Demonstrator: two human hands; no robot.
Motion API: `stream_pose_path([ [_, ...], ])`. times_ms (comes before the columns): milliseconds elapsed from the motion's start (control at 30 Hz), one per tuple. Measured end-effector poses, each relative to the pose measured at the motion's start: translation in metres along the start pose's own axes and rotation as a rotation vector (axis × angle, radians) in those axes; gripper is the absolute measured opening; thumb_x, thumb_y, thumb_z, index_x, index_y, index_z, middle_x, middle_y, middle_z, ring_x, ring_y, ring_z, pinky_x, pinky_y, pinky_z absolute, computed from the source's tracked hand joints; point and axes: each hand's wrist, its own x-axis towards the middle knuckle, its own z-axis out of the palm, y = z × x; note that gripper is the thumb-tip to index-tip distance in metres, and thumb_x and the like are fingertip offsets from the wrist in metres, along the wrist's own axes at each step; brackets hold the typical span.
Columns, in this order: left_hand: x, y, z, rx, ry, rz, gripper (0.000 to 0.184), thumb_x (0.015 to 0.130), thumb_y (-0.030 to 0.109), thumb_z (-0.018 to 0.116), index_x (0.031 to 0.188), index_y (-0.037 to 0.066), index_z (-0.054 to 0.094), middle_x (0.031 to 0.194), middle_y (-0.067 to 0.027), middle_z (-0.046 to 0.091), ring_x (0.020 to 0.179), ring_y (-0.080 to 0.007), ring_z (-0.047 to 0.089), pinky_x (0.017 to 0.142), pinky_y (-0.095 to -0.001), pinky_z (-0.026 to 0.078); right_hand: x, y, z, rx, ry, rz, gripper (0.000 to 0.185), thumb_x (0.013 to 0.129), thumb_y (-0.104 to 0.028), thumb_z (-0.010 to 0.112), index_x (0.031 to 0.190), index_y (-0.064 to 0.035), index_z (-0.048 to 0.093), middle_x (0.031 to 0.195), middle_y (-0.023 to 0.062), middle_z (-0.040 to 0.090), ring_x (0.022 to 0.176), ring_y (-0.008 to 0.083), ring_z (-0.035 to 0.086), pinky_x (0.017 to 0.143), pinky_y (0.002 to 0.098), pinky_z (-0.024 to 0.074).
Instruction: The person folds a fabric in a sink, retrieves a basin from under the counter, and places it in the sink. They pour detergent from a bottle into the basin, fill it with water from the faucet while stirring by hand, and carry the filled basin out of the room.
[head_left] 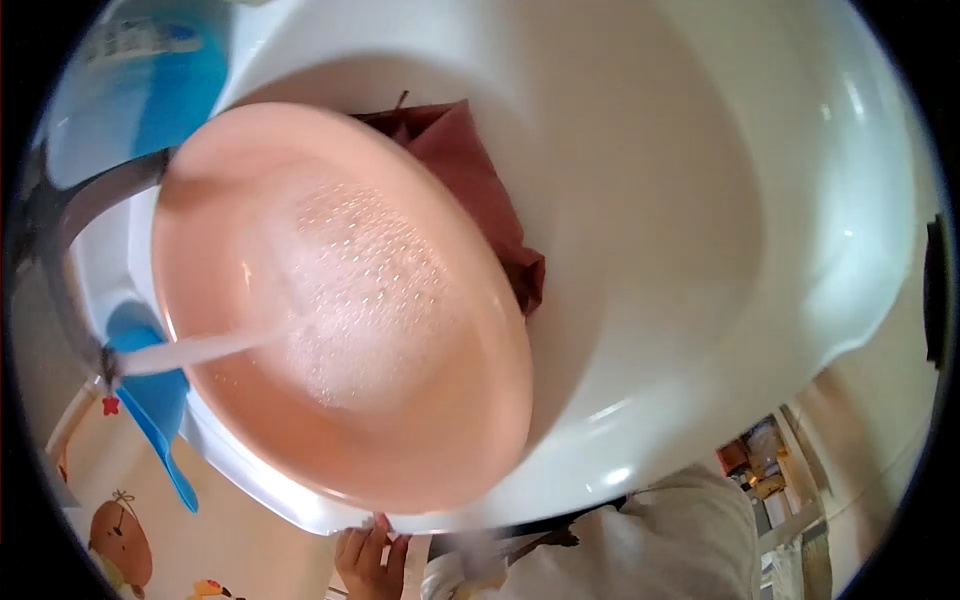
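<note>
My left hand (370, 565) is at the bottom, its fingers curled together against the rim of the large white basin (660, 400), just below the pink bowl. My right hand cannot be made out. The oval pink bowl (440, 480) rests tilted in the white basin. Water from the faucet (65, 275) streams into it, and white foam and bubbles (370, 290) cover its middle. A dark red cloth (465, 170) lies partly hidden under the bowl's far side.
A blue scoop (160, 400) lies left of the bowl. A container of blue liquid (150, 90) stands at upper left. Pale clothing (660, 540) and a blurred pale shape (480, 560) show below. Shelves with small items (765, 460) are at lower right.
</note>
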Motion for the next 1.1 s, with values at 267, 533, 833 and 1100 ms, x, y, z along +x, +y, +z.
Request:
stream_pose_path([
  [267, 0.005, -0.003, -0.010, -0.128, 0.045, 0.140, 0.017, 0.080, 0.007, 0.073, 0.094, 0.001, 0.068, 0.065, -0.0082, 0.056, 0.055, -0.0277, 0.054, 0.051, -0.0365, 0.044, -0.173, -0.021, -0.030, -0.217, -0.194, -0.093, 0.030, 0.097, -0.020, 0.054, 0.118, 0.0001, 0.061, 0.101, 0.0104, 0.069, 0.086, 0.0191, 0.064, 0.077, 0.0326, 0.0514],
  [533, 0.149, 0.018, -0.031, -0.391, 0.125, 0.580, 0.048, 0.081, -0.005, 0.060, 0.127, 0.005, 0.061, 0.131, -0.0169, 0.056, 0.130, -0.0343, 0.047, 0.106, -0.0427, 0.039, -0.377, -0.054, -0.086, -0.262, -0.376, -0.237, 0.024, 0.098, -0.012, 0.052, 0.115, -0.0001, 0.063, 0.099, 0.0100, 0.069, 0.081, 0.0167, 0.064, 0.075, 0.0283, 0.0520],
  [833, 0.210, 0.020, -0.016, -0.129, -0.085, 0.151, 0.045, 0.092, 0.011, 0.053, 0.137, 0.010, 0.052, 0.135, -0.0123, 0.055, 0.132, -0.0286, 0.045, 0.110, -0.0389, 0.036, -0.376, 0.010, -0.189, -0.298, -0.036, -0.168, 0.027, 0.098, -0.017, 0.050, 0.107, 0.0040, 0.064, 0.091, 0.0148, 0.070, 0.076, 0.0206, 0.068, 0.063, 0.0311, 0.0541],
  [1100, 0.225, -0.021, 0.065, -0.795, -0.222, -0.181, 0.038, 0.102, 0.028, 0.042, 0.135, 0.015, 0.055, 0.135, -0.0068, 0.056, 0.126, -0.0199, 0.050, 0.106, -0.0325, 0.038, -0.400, 0.012, -0.208, -0.277, -0.056, -0.296, 0.026, 0.099, -0.017, 0.050, 0.106, 0.0039, 0.065, 0.088, 0.0113, 0.070, 0.070, 0.0176, 0.065, 0.064, 0.0313, 0.0544],
])
